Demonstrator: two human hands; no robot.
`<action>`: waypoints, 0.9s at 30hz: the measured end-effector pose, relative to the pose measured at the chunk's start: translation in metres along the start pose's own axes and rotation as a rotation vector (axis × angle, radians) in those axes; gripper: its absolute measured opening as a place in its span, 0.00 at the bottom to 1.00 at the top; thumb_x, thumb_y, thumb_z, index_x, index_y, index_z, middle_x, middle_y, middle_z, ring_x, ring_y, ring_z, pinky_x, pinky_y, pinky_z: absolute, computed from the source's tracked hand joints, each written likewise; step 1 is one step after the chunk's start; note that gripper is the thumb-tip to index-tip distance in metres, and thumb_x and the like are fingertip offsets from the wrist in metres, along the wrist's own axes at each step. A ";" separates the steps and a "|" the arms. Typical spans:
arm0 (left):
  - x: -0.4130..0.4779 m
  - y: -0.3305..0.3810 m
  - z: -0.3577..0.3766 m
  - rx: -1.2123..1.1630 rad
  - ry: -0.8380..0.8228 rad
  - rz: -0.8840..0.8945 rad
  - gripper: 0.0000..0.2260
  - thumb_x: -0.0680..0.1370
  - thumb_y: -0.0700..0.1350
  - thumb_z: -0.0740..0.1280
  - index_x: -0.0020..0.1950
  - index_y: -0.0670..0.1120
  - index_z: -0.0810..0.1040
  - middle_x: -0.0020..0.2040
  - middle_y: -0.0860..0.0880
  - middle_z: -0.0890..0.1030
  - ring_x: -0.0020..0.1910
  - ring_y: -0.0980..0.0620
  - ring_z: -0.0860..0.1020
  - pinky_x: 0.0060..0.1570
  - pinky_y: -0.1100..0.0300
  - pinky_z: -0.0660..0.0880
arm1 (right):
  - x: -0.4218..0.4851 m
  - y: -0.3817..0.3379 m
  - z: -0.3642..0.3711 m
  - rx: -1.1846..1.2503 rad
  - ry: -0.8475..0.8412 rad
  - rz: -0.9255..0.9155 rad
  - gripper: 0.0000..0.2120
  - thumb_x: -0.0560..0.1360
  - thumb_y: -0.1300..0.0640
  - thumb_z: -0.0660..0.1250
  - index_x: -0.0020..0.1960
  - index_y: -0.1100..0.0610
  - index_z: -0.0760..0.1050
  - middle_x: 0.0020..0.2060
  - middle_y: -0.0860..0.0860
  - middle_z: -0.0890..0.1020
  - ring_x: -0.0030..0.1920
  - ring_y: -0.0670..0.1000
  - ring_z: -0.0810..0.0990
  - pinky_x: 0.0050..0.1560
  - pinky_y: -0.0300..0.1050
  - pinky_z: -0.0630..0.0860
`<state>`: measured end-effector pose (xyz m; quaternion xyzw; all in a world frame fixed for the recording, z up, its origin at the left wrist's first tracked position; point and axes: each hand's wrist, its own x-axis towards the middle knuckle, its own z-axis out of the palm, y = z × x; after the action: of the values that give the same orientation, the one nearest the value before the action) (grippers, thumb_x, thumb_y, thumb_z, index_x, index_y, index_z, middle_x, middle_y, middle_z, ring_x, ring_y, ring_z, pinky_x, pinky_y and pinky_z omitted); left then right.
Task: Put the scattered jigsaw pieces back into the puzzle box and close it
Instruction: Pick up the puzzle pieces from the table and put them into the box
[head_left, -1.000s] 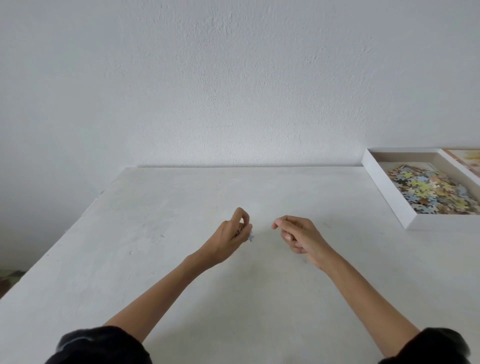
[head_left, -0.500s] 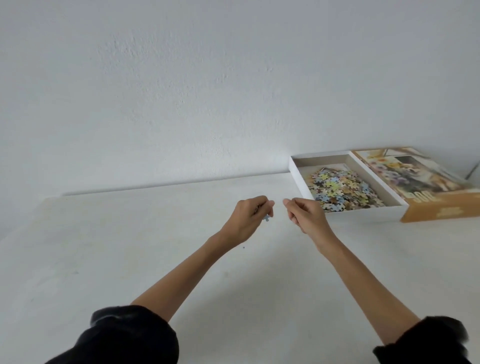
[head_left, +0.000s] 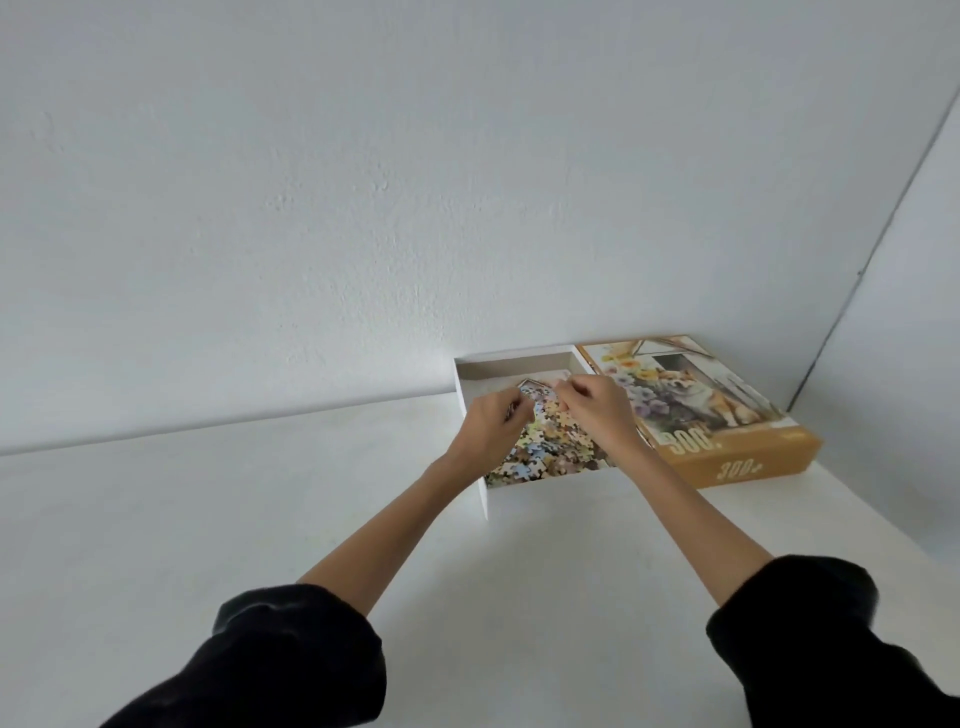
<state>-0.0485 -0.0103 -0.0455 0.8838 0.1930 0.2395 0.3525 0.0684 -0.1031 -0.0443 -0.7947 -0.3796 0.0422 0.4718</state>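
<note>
On the white table (head_left: 234, 509), the left hand (head_left: 491, 434) hangs over the open white puzzle box tray (head_left: 511, 367), fingers curled inward; whether they pinch a piece cannot be told. The jigsaw pieces (head_left: 550, 454) lie heaped inside the tray, with the right hand (head_left: 597, 410) above them, likewise curled, its hold hidden. Just right of the tray lies the orange box lid (head_left: 727, 431), picture side up.
</note>
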 end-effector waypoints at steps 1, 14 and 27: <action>0.005 0.000 0.005 -0.001 0.000 -0.010 0.13 0.80 0.44 0.58 0.42 0.39 0.76 0.34 0.48 0.75 0.29 0.57 0.67 0.29 0.67 0.64 | 0.004 0.005 -0.002 -0.012 -0.005 -0.003 0.18 0.76 0.55 0.61 0.28 0.58 0.72 0.20 0.46 0.71 0.21 0.42 0.68 0.28 0.38 0.64; 0.025 -0.036 0.030 0.483 0.114 -0.040 0.14 0.77 0.52 0.61 0.61 0.50 0.73 0.71 0.47 0.64 0.73 0.47 0.56 0.71 0.46 0.50 | 0.027 0.060 -0.004 -0.279 0.009 -0.147 0.09 0.74 0.55 0.65 0.53 0.53 0.79 0.52 0.53 0.78 0.58 0.52 0.70 0.53 0.45 0.66; 0.014 -0.060 0.020 0.497 -0.019 -0.259 0.21 0.78 0.56 0.59 0.69 0.50 0.67 0.75 0.42 0.49 0.75 0.42 0.47 0.71 0.44 0.53 | 0.024 0.065 -0.002 -0.733 -0.261 -0.054 0.19 0.76 0.44 0.56 0.66 0.48 0.68 0.74 0.53 0.55 0.74 0.59 0.48 0.72 0.61 0.48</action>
<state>-0.0364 0.0268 -0.0972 0.9134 0.3536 0.1294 0.1546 0.1228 -0.1067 -0.0866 -0.8883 -0.4469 -0.0079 0.1055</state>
